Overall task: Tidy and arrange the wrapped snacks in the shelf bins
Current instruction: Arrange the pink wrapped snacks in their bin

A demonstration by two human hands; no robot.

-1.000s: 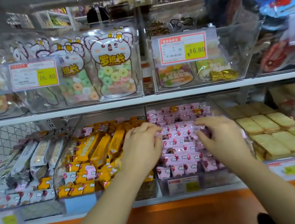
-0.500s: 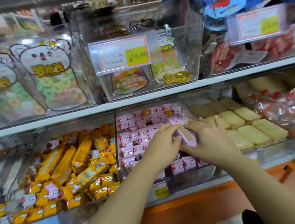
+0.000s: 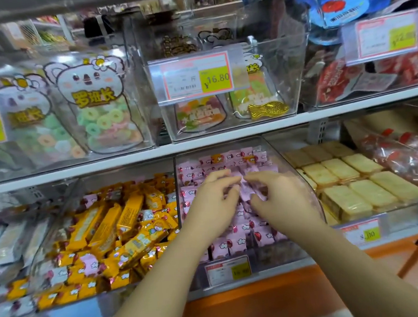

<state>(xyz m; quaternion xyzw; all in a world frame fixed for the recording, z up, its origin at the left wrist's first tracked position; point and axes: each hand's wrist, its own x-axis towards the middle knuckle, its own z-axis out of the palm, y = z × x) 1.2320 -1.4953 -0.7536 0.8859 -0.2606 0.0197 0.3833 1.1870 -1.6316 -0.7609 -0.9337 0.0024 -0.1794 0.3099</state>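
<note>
Small pink wrapped snacks (image 3: 238, 241) fill a clear bin (image 3: 304, 190) in the middle of the lower shelf. Both my hands are inside that bin, close together over the pile. My left hand (image 3: 213, 203) has curled fingers pinching pink packets. My right hand (image 3: 279, 197) also curls its fingers around a bunch of pink packets (image 3: 250, 192) held between the two hands. The packets under my palms are hidden.
To the left a bin holds yellow wrapped bars (image 3: 108, 228) with a few stray pink packets. On the right lie pale cream biscuit packs (image 3: 357, 185). The upper shelf (image 3: 226, 134) carries clear bins with gummy bags, a gold fish packet (image 3: 268, 109) and price tags.
The camera has swung right, shifting the bins left in view. My hands came together from spread apart over the pink pile and now gather packets between them.
</note>
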